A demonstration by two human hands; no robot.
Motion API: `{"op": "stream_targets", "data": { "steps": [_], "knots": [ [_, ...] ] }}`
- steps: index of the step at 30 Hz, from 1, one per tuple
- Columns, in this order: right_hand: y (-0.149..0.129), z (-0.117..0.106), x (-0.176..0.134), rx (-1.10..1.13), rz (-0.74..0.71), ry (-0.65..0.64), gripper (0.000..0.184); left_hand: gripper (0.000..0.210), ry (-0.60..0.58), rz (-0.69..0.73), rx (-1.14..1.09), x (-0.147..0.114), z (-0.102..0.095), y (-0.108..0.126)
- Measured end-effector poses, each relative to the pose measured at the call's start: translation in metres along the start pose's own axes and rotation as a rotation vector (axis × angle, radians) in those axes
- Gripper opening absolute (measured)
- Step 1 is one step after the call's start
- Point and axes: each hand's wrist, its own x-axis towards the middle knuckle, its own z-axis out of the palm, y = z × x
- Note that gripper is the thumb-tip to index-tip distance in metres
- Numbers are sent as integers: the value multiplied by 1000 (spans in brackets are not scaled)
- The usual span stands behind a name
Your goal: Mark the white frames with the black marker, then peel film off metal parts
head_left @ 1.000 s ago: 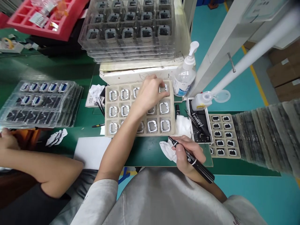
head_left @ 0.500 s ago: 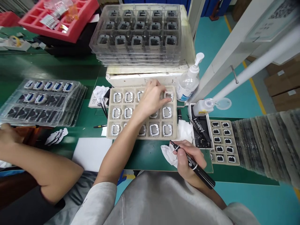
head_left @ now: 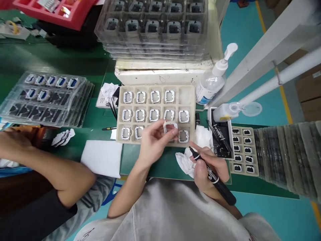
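Observation:
Between the thumb and fingers of my left hand (head_left: 155,140) is a silver square metal frame (head_left: 171,126), held over the front part of a beige tray (head_left: 160,143). The tray carries rows of similar frames, and its far right pocket (head_left: 185,95) holds none. My right hand (head_left: 212,167) is closed around a black marker pen (head_left: 213,177), whose dark tip points up and left toward the tray. Beneath that hand, a crumpled white tissue (head_left: 185,162) lies on the green table, partly covered by the fingers.
Stacked clear trays (head_left: 152,36) stand behind on a white box. To the right are a pump bottle (head_left: 212,80), a small box of markers (head_left: 222,134) and a tray stack (head_left: 288,157). At left, a co-worker's arm (head_left: 57,167) rests near more clear trays (head_left: 45,100).
My left hand has lifted the frame from the tray's far right pocket and brought it nearer to me. My right hand still holds the marker. The head view has tilted down.

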Motion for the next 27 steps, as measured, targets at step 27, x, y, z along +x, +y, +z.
{"op": "stream_targets", "data": {
  "steps": [27],
  "knots": [
    [-11,16,18,-75,-29,-26,33,12,96,149,372,-61,7,-46]
  ]
}}
